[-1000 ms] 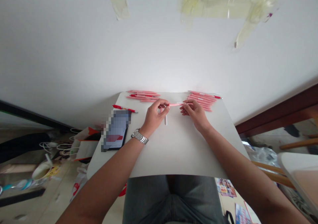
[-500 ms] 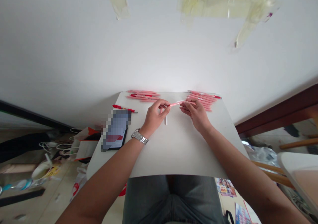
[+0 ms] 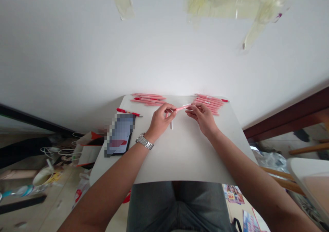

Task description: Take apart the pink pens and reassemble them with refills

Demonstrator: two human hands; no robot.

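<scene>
My left hand (image 3: 161, 119) and my right hand (image 3: 202, 117) both pinch one pink pen (image 3: 183, 107) and hold it slightly tilted above the white table (image 3: 180, 156). The left fingers grip its near end, the right fingers its far end. A small white tube (image 3: 171, 125) lies on the table just below my left hand. Behind my right hand lies a pile of pink pens (image 3: 209, 103). A second group of pink pens (image 3: 147, 99) lies at the table's far left.
A dark phone (image 3: 120, 135) lies at the table's left edge, with a red pen (image 3: 128, 112) beyond it. Bags and a cup stand on the floor at left. A wooden rail and a chair are at right. A white wall is behind the table.
The pink pen has tilted, its right end a little higher than a second ago. Both hands stayed almost in place.
</scene>
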